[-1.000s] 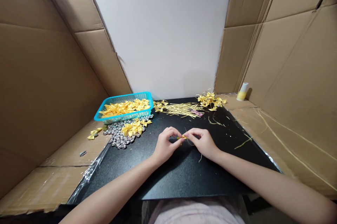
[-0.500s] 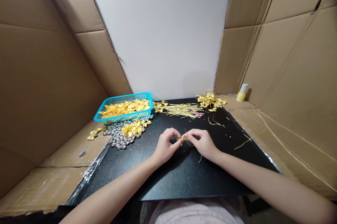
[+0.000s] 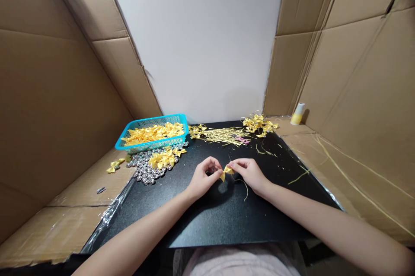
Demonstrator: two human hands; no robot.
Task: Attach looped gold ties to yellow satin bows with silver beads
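Note:
A small yellow ribbon bow (image 3: 228, 171) is held between my two hands above the black table (image 3: 207, 220). My left hand (image 3: 206, 176) pinches its left side between thumb and fingertips. On the other side, my right hand (image 3: 250, 175) is closed in a pinch at the bow's upper right edge. A thin dark sliver stands up by the right fingertips; whether it is a needle or a thread end I cannot tell. From under the right hand a yellowish thread (image 3: 247, 190) curls down toward the table.
Yellow bows fill a blue basket (image 3: 152, 144) at back left. Silver beads (image 3: 147, 172) with bows on top lie before it. Cut yellow strips (image 3: 223, 135), pink-handled snips (image 3: 241, 140) and a bow pile (image 3: 259, 125) lie behind. A thread spool (image 3: 297, 114) stands right, near cardboard walls (image 3: 363, 94).
The bow has turned and shows more of its loops between my fingers. My hands have shifted slightly apart, and the thread hangs in a wider curl.

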